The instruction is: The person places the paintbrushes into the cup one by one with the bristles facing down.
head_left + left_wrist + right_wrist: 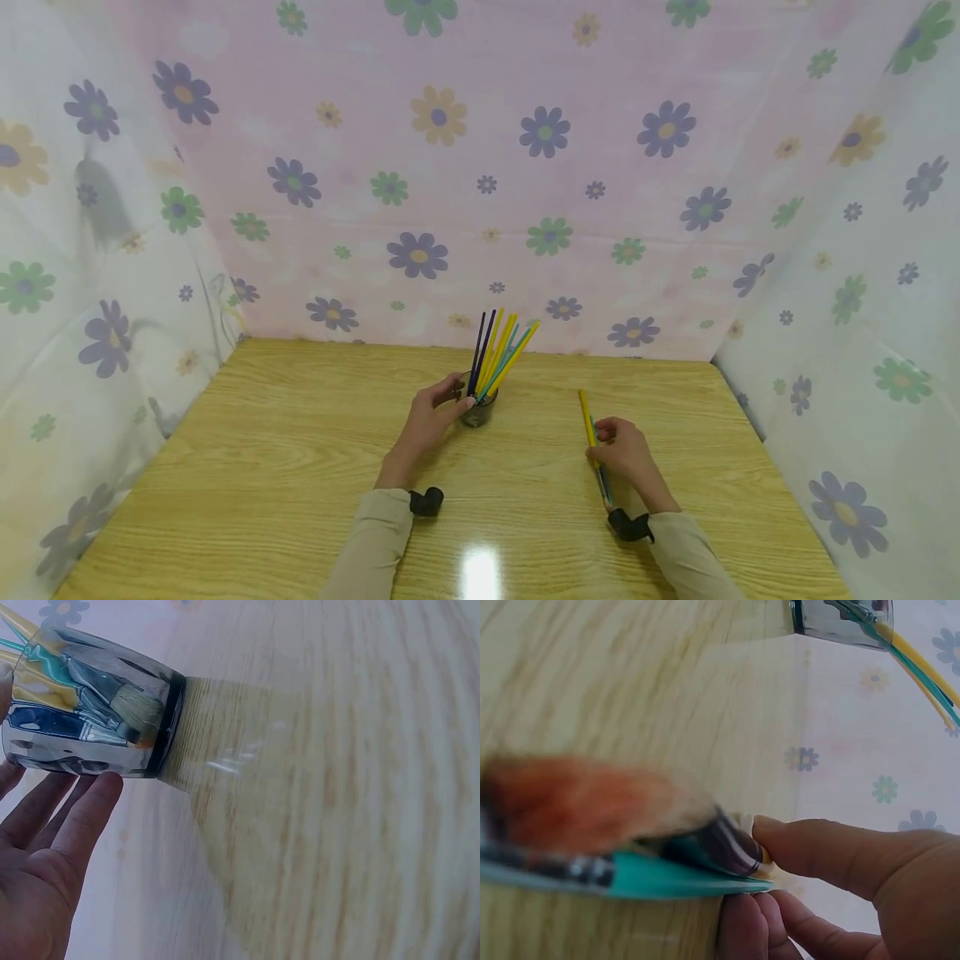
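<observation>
Person sits at a wooden table [285, 467] w/ flowered cloth [480, 167] hung behind and on both sides. Near the table's middle stands a clear glass [477, 410] full of paintbrushes [498, 354], bristles down, long handles in yellow, teal and dark blue fanning up and to the right.

Left hand [427, 425] is at the glass's left side — fingers reach round its rim in the head view. From the left wrist view the fingers [90, 806] lie fairly straight, tips against the glass [97, 712] wall; whether the thumb closes round it, can't tell. Bristle ends show through the glass bottom.

Right hand [626, 454] is well to the right of the glass, resting on the table, and holds two brushes together — a yellow-handled brush [587, 417] pointing away from the person, and a teal-handled brush [602, 483] pointing back toward the wrist. Right wrist view: thumb and curled fingers [810, 851] pinch the pair near the ferrule [731, 847]; orange-brown bristles [577, 802] are blurred, close to the lens. Both sleeves are beige; small black cam on each wrist.
</observation>
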The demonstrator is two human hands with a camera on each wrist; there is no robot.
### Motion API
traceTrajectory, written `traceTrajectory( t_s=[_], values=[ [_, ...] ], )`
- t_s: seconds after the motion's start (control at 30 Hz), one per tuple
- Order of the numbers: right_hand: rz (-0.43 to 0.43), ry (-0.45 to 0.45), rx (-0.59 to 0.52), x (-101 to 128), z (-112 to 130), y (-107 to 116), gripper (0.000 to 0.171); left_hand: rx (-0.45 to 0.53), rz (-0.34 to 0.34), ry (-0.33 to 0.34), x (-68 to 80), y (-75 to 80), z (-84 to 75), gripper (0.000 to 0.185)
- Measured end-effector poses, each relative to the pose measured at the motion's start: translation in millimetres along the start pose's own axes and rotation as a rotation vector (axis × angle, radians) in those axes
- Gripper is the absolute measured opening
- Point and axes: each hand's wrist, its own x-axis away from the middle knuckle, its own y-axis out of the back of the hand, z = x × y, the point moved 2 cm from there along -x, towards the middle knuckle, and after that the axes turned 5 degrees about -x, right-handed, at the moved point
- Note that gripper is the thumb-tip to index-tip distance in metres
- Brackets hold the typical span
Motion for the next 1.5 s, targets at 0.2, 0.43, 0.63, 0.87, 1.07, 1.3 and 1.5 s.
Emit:
traceTrajectory(
  t_s=[0.2, 0.43, 0.63, 0.87, 1.07, 1.3, 1.5],
  values=[
    [0.002, -0.02, 0.005, 0.6, 1.6, 2.1, 0.046, 0.035, 0.012, 0.059, 0.7, -0.5, -3.0, 0.059],
    [0.0, -0.048, -0.029, -0.8, -1.4, 5.9, 0.047, 0.059, 0.011, 0.053, 0.8, -2.4, -4.4, 0.06],
    [-0.012, -0.06, -0.069, -2.8, -5.6, 8.1, 0.046, 0.039, 0.017, 0.064, 0.6, -2.4, -4.1, 0.06],
    [-0.013, -0.066, -0.06, -4.4, -5.8, 11.5, 0.044, 0.027, 0.017, 0.077, 0.6, -3.1, -1.7, 0.061],
    [-0.007, -0.078, -0.066, -5.3, -5.2, 12.6, 0.042, 0.038, 0.025, 0.082, 1.2, -2.3, -2.2, 0.06],
    [0.011, -0.051, -0.085, -1.7, -2.2, 14.1, 0.041, 0.061, 0.032, 0.09, 0.7, -1.3, -3.2, 0.061],
    [0.044, -0.037, -0.111, -0.7, -1.3, 14.3, 0.038, 0.065, 0.044, 0.069, 0.3, -1.4, -4.7, 0.062]
  ],
)
